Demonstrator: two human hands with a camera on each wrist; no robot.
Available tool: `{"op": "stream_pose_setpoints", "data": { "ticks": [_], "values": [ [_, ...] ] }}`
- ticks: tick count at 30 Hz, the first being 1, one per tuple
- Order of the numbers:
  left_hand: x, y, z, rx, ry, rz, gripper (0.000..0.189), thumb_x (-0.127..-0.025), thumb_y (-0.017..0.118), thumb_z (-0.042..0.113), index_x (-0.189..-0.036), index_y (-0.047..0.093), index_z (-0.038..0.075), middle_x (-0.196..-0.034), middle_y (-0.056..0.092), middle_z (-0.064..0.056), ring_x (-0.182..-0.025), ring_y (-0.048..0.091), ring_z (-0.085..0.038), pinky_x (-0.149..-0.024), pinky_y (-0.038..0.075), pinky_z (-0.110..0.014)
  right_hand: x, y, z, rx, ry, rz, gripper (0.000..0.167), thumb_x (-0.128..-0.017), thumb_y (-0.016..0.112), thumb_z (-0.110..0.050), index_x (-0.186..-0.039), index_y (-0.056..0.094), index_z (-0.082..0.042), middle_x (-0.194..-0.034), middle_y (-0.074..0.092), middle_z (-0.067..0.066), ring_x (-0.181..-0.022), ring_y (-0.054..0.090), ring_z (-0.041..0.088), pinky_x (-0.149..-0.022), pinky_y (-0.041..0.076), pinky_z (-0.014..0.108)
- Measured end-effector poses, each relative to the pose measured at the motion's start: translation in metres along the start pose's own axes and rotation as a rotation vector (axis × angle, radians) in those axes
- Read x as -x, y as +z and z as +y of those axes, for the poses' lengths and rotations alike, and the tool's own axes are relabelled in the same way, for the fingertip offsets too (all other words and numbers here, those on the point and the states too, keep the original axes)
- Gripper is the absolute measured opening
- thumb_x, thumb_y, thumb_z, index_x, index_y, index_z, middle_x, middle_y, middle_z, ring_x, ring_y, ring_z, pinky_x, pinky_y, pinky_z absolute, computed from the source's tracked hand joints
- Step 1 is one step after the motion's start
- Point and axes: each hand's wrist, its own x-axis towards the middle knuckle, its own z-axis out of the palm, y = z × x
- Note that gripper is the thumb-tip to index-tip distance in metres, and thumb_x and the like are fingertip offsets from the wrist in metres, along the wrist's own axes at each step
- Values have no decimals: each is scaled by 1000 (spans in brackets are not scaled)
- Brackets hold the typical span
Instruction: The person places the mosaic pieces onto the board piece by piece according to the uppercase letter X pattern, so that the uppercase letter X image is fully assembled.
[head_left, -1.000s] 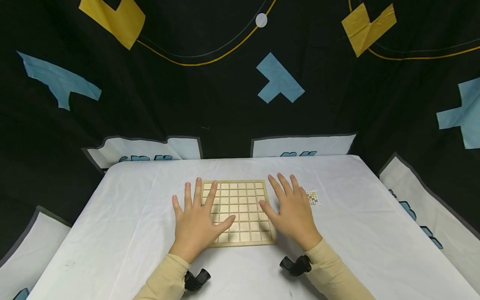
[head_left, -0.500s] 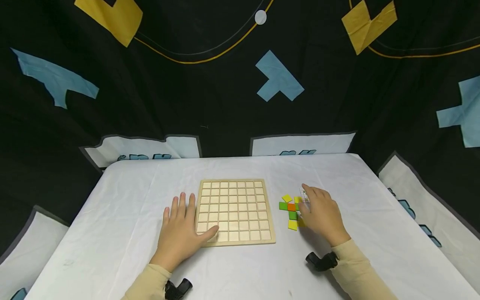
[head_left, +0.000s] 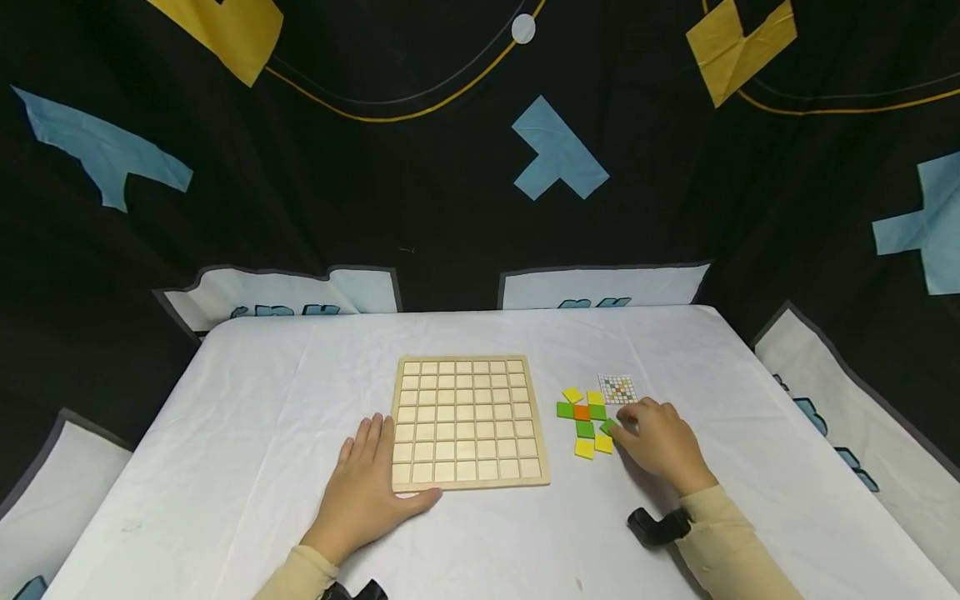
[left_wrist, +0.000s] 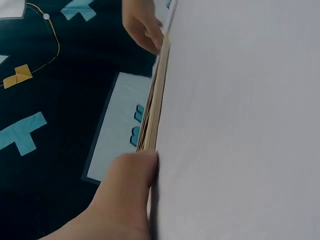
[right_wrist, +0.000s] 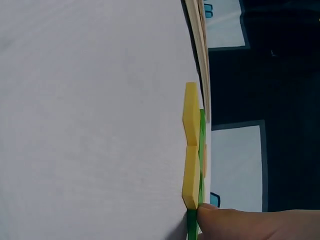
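board (head_left: 465, 421) pale wood grid | tiles (head_left: 585, 419) yellow, green, orange | tablecloth (head_left: 247, 417) white

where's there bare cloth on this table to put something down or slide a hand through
Bare cloth runs between the wooden grid board and the table's far edge, and across the left side beyond the left hand. The near strip between both wrists is free too. It is crowded right of the board: coloured tiles, the small pattern card and the right hand.
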Motion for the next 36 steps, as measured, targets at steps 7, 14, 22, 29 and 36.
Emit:
{"op": "stream_pose_setpoints", "data": {
  "ticks": [7, 14, 22, 29, 36],
  "values": [
    [1, 5, 0, 7, 6, 12, 127, -73, 63, 81, -152, 25, -10, -160, 26, -28, -151, 21, -43, -121, 19, -59, -2, 1, 2, -103, -29, -31, 22, -89, 73, -23, -105, 75, -8, -106, 70, 9, -101, 60, 31, -89, 49, 51],
    [1, 6, 1, 17, -12, 6, 128, -73, 62, 82, -153, 22, -11, -161, 23, -28, -152, 18, -43, -122, 15, -58, -11, 2, 3, -247, -8, -104, 16, -91, 71, -14, -104, 64, -10, -94, 66, 4, -85, 57, 18, -78, 49, 36],
    [2, 9, 3, 25, -21, 5, 129, -73, 61, 83, -153, 21, -10, -162, 21, -27, -152, 17, -42, -123, 15, -57, -30, 2, -17, -356, 27, -99, 14, -94, 67, -14, -107, 61, -11, -100, 67, 7, -82, 59, 19, -66, 48, 27],
    [2, 9, 2, 23, -24, 15, 129, -73, 60, 83, -154, 21, -9, -162, 21, -27, -152, 18, -41, -122, 17, -57, -59, 16, -55, -438, -14, -119, 10, -95, 67, -17, -104, 63, -15, -99, 66, 5, -76, 59, 17, -61, 49, 27],
    [3, 8, 2, 15, -24, 23, 129, -73, 62, 82, -154, 21, -9, -162, 21, -25, -152, 19, -40, -123, 18, -56, -88, 28, -97, -459, -105, -131, 10, -95, 68, -18, -104, 66, -15, -97, 68, 3, -78, 60, 16, -64, 50, 27]
  ]
}}
